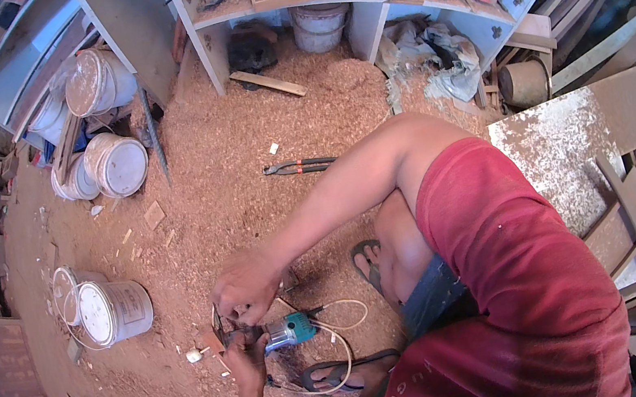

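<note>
Teal-and-silver power tool (295, 329) is low over the shavings-covered floor (213, 156), in front of the person's sandalled feet, teal end toward the body. Left hand (244, 356), from the lower edge: fingers wrapped around the tool's darker front section, grasping it. Right hand (245, 285), reaching across from the right: fingers curled at the tool's front end, just above the left hand; can't tell if they're clenched on a part or only touching. Pale cord (349, 350) loops on the floor beside the tool, between the feet and the hands. Small white piece (194, 355) just left of the tool's front. Orange-handled pincers (301, 166) lie beyond the right forearm, well apart from both hands. White lidded bucket (131, 309) stands left of the hands.
</note>
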Motion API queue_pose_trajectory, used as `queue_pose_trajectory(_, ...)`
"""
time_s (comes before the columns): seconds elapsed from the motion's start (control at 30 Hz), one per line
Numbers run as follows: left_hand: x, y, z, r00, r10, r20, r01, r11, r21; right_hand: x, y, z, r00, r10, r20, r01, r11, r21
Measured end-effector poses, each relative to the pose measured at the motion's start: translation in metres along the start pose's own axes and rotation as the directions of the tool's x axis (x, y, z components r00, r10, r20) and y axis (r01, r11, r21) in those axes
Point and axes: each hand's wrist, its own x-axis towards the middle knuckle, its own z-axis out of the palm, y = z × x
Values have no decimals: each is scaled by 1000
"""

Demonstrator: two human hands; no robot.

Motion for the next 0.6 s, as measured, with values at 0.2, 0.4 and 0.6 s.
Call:
queue_pose_trajectory(0.2,-3,8,3,986,-158,-51,157,987,-16,19,-16,-8,616,513,597,-786,450,425)
queue_pose_trajectory(0.4,3,1,11,992,-127,-6,128,989,76,9,26,66,953,107,282,-230,862,451)
queue_pose_trajectory(0.6,-3,7,-13,979,108,174,-118,992,50,10,21,37,797,-604,14,561,732,-387)
